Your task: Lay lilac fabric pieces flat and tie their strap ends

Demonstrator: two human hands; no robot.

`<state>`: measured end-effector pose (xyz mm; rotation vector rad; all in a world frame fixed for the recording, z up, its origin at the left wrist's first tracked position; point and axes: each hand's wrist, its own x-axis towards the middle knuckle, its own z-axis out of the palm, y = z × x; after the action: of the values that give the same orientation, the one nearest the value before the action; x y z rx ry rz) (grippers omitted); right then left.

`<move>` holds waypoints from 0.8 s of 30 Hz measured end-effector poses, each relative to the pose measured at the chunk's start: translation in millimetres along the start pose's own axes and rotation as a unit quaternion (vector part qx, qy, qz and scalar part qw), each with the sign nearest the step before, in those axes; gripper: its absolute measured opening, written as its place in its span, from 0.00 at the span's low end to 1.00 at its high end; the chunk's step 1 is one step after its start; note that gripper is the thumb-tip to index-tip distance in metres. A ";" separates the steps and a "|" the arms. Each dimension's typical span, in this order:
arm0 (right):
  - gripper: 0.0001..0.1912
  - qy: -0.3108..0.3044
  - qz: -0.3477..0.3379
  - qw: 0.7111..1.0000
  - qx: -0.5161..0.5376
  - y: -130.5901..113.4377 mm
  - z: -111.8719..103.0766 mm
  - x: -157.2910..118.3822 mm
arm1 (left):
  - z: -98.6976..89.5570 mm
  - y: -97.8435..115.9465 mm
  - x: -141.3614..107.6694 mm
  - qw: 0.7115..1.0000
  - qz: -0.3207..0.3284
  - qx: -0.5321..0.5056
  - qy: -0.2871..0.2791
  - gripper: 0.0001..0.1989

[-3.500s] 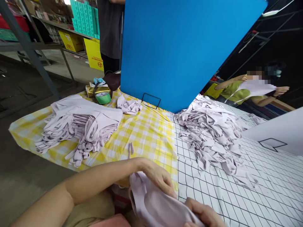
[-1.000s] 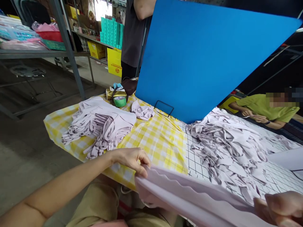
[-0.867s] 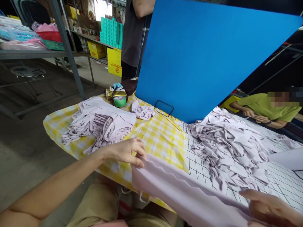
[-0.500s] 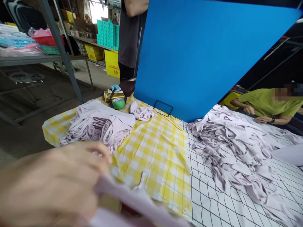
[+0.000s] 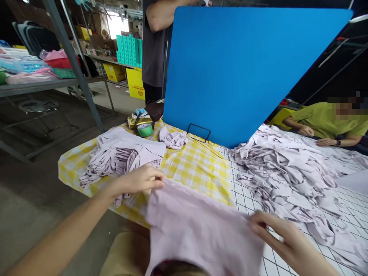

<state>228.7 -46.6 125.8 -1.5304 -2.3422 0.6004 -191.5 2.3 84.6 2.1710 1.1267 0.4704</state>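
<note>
Your bench [image 5: 188,163] is the biggest item: yellow-check cloth [image 5: 198,168] on the near-left side of the blue board [image 5: 244,69], white grid cloth [image 5: 243,193] on the near-right. Blue board stands on the bench. Loose pile [image 5: 287,172] of mauve garments is right of the board's foot, tangled. Neat stack [image 5: 126,143] is left of the board, straps bunched along its front. Mauve garment [image 5: 201,222] you're handling is in front of the board, spread between your hands, curved cutout toward you, a bit blurred. Your left hand [image 5: 143,179] pinches its upper-left corner; your right hand [image 5: 283,234] has the opposite end of that edge, fingers narrow. Crumpled piece [image 5: 174,138] sits just left of the board's foot. Green tape roll [image 5: 145,130] is farther left of it.
</note>
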 end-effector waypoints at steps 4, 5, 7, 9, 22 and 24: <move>0.10 -0.061 0.018 0.997 -0.045 14.6 39.6 60.9 | 34.0 2.0 64.9 0.994 -0.062 0.094 -0.005 0.10; 0.10 -0.055 0.020 0.996 -0.064 21.4 48.4 69.6 | 41.8 -2.7 72.8 0.992 -0.073 0.105 -0.003 0.09; 0.10 -0.040 0.017 0.995 -0.088 34.8 60.7 80.0 | 50.5 -12.6 82.3 0.990 -0.088 0.115 0.008 0.07; 0.09 -0.024 0.007 0.995 -0.095 45.5 65.8 85.2 | 50.7 -19.3 87.6 0.988 -0.097 0.117 0.017 0.07; 0.10 0.057 -0.023 0.988 -0.140 92.7 68.6 132.4 | 61.7 -40.9 126.1 0.979 -0.122 0.127 0.104 0.20; 0.12 0.084 -0.019 0.984 -0.155 93.0 75.4 128.6 | 68.9 -40.7 119.7 0.972 -0.118 0.141 0.146 0.28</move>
<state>217.9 89.8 15.6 -1.5866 -2.4101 0.0914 -108.3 92.4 9.0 2.2121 1.6798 0.5632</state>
